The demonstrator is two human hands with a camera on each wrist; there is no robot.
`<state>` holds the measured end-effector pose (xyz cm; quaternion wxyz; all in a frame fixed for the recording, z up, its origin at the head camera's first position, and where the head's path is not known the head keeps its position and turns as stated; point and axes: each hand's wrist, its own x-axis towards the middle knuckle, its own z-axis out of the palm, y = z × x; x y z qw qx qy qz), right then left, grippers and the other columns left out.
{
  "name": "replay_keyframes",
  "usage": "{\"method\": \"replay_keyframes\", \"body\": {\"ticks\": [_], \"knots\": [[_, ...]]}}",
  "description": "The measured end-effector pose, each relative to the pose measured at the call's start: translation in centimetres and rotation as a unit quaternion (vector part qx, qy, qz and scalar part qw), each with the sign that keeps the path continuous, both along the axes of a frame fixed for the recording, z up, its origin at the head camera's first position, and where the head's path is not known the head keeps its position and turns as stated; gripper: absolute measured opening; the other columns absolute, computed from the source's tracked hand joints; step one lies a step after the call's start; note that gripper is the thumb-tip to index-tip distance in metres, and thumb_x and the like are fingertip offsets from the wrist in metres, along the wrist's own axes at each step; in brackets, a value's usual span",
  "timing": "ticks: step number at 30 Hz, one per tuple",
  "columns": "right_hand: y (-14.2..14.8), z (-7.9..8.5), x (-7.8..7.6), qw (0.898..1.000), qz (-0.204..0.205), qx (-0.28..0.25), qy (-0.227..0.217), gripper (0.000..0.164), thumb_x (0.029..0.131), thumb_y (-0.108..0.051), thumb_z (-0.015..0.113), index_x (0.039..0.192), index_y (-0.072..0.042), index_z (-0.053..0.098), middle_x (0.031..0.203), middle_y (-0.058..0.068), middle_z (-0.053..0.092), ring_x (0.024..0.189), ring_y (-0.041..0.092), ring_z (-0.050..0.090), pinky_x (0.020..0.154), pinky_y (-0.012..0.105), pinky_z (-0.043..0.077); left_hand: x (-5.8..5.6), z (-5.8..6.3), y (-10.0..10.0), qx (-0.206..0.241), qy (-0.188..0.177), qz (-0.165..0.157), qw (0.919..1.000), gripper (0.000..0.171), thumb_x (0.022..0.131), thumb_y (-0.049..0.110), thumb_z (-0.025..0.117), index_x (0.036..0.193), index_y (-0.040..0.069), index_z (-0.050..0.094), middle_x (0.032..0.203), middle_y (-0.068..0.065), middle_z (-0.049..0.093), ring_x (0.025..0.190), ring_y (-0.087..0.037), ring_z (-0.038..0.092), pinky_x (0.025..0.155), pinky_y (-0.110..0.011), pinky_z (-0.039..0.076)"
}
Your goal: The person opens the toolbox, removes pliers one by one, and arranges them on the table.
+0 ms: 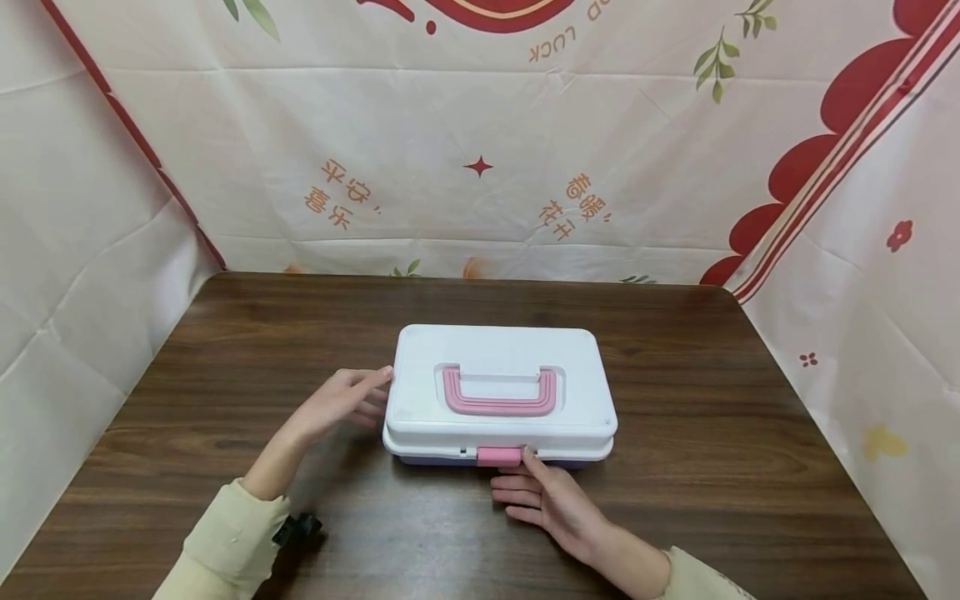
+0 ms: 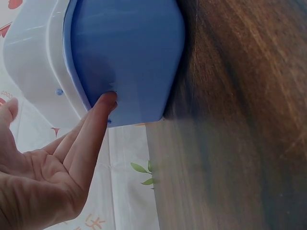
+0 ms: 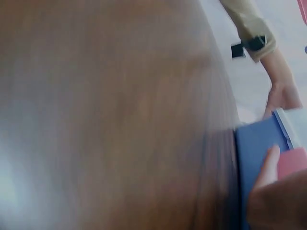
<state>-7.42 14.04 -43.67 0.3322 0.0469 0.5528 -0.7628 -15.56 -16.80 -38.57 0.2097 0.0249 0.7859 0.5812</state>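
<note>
A storage box point(image 1: 502, 342) with a white lid, a blue base point(image 2: 139, 52) and a pink carrying handle point(image 1: 501, 407) folded flat stands closed on the table. My left hand point(image 1: 341, 404) touches its left side. In the left wrist view, a fingertip of that hand point(image 2: 53, 177) rests against the blue end wall, with the fingers extended. At the front, my right hand point(image 1: 558, 504) is at the pink latch point(image 1: 498, 457), its thumb at the latch's right end and its fingers stretched out below. The right wrist view shows a fingertip beside the latch point(image 3: 291, 163).
The box stands on a dark wood-grain table point(image 1: 690, 400). A white printed cloth point(image 1: 450, 117) hangs behind the table and at both sides. A black device point(image 1: 298, 529) is strapped at the left sleeve cuff.
</note>
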Motion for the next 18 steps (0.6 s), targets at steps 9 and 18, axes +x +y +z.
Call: {"method": "replay_keyframes", "body": {"ticks": [9,18], "knots": [[-1.0,-1.0,0.6,0.997,-0.078,-0.018,0.008,0.067,0.091,-0.043,0.043,0.117,0.019,0.040,0.100,0.019,0.059,0.094,0.025,0.057,0.082,0.033,0.043,0.5,-0.1,0.7,-0.104,0.040,0.012,0.9937,0.073,0.076,0.050,0.061,0.121,-0.006,0.049,0.101,-0.017,0.061,0.073,-0.019,0.063,0.065,-0.036,0.050],[-1.3,-0.2,0.3,0.997,-0.074,-0.015,0.016,0.065,0.089,-0.045,0.045,0.113,0.016,0.045,0.091,0.021,0.062,0.086,0.027,0.060,0.077,0.034,0.046,0.5,0.5,0.6,-0.095,0.030,0.011,0.9949,0.074,0.076,0.049,0.062,0.122,-0.006,0.047,0.104,-0.019,0.059,0.075,-0.020,0.063,0.068,-0.038,0.049]]}}
